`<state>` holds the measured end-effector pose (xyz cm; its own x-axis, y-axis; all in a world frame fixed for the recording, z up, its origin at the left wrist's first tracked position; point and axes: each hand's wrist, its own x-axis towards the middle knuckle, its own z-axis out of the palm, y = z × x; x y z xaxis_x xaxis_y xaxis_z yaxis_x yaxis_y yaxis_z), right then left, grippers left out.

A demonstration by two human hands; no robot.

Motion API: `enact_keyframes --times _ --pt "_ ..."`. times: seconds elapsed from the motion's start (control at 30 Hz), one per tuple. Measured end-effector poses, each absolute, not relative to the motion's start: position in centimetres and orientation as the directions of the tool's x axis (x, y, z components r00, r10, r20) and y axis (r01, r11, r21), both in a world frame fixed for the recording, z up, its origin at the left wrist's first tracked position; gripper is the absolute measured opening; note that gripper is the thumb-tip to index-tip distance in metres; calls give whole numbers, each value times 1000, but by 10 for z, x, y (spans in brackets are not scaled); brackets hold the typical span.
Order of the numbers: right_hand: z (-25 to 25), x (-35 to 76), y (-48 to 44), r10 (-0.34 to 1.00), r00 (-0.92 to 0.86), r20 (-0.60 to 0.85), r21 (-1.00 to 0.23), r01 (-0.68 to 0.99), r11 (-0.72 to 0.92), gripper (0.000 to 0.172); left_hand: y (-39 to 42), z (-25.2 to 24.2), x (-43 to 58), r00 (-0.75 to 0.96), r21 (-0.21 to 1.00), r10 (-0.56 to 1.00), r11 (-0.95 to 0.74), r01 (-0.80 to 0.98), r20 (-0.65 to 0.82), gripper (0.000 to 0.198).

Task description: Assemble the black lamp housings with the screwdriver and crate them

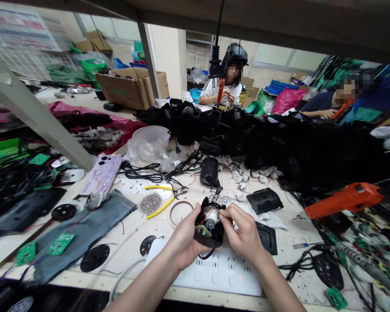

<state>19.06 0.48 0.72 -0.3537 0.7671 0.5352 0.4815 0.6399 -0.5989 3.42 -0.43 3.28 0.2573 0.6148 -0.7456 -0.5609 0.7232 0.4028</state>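
Note:
My left hand [185, 236] is wrapped round a black plastic housing [203, 236] from below and the left. Its top lies open and shows a small motor [211, 222], red wires and part of a circuit board [202, 230]. A black cord curves out of its lower end. At the housing's right side, my right hand [242, 227] has thumb and index finger pinched beside the motor; what lies between the fingertips is hidden. Underneath is a white power strip [217, 277]. Behind my left hand lies a roll of tape [181, 212].
Yellow-handled cutters [160, 209] lie by a dish of screws [150, 203]. Black shell pieces [264, 200] are farther back. An orange electric screwdriver [344, 201] is at right, a phone [102, 174] at left. Two people sit beyond a black heap [247, 134]. A shelf hangs overhead.

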Motion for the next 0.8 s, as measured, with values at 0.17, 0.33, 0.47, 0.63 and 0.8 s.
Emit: enact_keyframes --times 0.17,0.33,0.47,0.63,0.8 --pt "4 195 4 771 -351 532 -620 458 637 16 -5 35 38 241 423 615 728 -539 -751 44" --pt "3 197 4 771 -365 522 -622 456 636 15 -4 31 37 280 395 603 742 -542 -747 45" --pt "1 198 3 776 -362 517 -630 453 631 15 -3 26 37 303 373 596 746 -552 -744 43" --pt "1 199 2 805 -326 496 -670 446 594 15 -5 26 37 296 377 601 739 -558 -742 40" --pt "3 199 3 792 -384 475 -650 453 610 17 -6 32 39 265 393 598 740 -546 -756 40"
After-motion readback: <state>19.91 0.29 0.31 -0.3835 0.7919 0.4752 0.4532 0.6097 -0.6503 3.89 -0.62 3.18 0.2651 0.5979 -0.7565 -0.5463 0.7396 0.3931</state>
